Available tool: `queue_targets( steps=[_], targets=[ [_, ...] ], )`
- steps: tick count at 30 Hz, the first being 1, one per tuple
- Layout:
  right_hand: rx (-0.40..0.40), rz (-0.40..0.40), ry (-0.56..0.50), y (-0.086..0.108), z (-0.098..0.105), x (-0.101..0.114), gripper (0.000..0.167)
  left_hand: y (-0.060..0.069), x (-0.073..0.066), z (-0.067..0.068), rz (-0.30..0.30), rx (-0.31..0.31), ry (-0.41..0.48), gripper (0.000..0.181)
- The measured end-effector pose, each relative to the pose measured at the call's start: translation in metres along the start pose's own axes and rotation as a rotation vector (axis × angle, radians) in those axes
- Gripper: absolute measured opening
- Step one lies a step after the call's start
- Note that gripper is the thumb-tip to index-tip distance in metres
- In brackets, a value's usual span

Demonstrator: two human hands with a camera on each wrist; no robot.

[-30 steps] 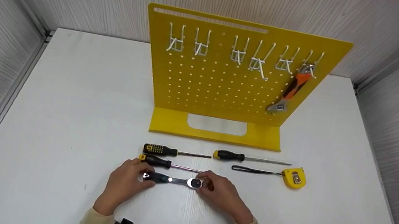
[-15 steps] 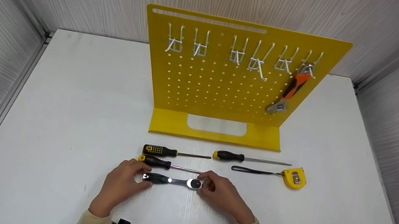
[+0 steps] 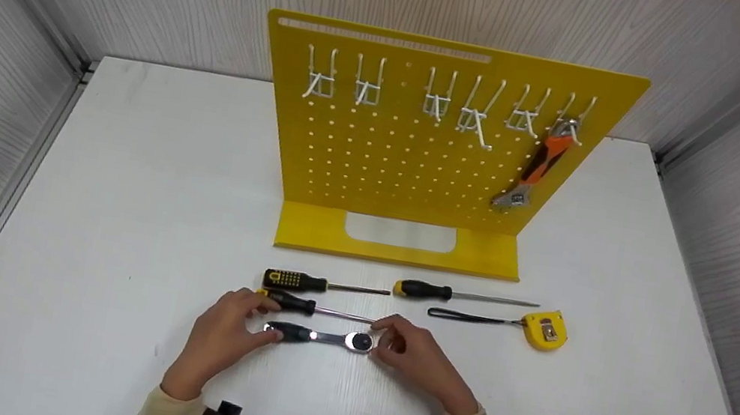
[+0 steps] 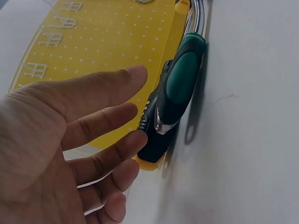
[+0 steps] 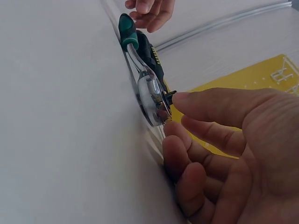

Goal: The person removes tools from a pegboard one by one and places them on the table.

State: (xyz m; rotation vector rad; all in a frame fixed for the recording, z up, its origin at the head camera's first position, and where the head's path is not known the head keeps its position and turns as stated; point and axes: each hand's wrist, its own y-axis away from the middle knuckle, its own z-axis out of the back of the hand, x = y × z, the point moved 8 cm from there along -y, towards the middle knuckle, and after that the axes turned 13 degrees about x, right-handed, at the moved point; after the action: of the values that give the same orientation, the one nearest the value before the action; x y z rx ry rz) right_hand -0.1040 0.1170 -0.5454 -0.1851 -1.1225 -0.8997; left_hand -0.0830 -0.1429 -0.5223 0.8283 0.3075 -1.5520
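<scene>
A ratchet wrench [image 3: 328,338] with a dark green grip and chrome head lies flat on the white table. Its grip end is beside my left hand [image 3: 225,330], whose loosely bent fingers stand off the handle [image 4: 182,77] in the left wrist view. At the chrome head [image 5: 152,98], my right hand [image 5: 243,140] has its thumb tip close to the black drive stub; whether they touch I cannot tell. Its other fingers bend loosely and hold nothing. Just behind the ratchet lies a black-and-yellow screwdriver [image 3: 292,303], its handle end partly behind my left fingers.
Two more screwdrivers, one on the left [image 3: 296,281] and one on the right [image 3: 427,291], lie before a yellow pegboard [image 3: 379,198]. A yellow tape measure [image 3: 545,330] with a black strap is at the right. An adjustable wrench [image 3: 544,158] hangs from the rightmost of several white hooks.
My left hand has drawn slightly left and back from the ratchet's grip. My right hand has eased slightly right of its head. The ratchet stays on the table.
</scene>
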Motion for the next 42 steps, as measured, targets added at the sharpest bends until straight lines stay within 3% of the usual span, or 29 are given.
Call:
queue_targets(
  steps=[11,17,23,32,42],
  targets=[
    [-0.057,0.007,-0.016,0.004,0.021,-0.005,0.025,-0.004,-0.008,0.005,-0.03,-0.012,0.011,0.032],
    [-0.137,-0.052,-0.05,0.012,0.043,-0.01,0.029,-0.007,-0.014,0.009,-0.057,-0.03,0.013,0.033],
    [-0.242,-0.074,-0.087,0.02,0.063,-0.015,0.03,-0.011,-0.025,0.014,-0.131,-0.094,0.035,0.036],
    [-0.426,-0.058,-0.262,0.025,0.091,-0.03,0.034,-0.019,-0.051,0.028,-0.263,-0.2,0.097,0.042],
    [-0.535,-0.052,-0.448,0.03,0.114,-0.041,0.048,-0.033,-0.078,0.034,-0.291,-0.195,0.23,0.057]
  ],
)
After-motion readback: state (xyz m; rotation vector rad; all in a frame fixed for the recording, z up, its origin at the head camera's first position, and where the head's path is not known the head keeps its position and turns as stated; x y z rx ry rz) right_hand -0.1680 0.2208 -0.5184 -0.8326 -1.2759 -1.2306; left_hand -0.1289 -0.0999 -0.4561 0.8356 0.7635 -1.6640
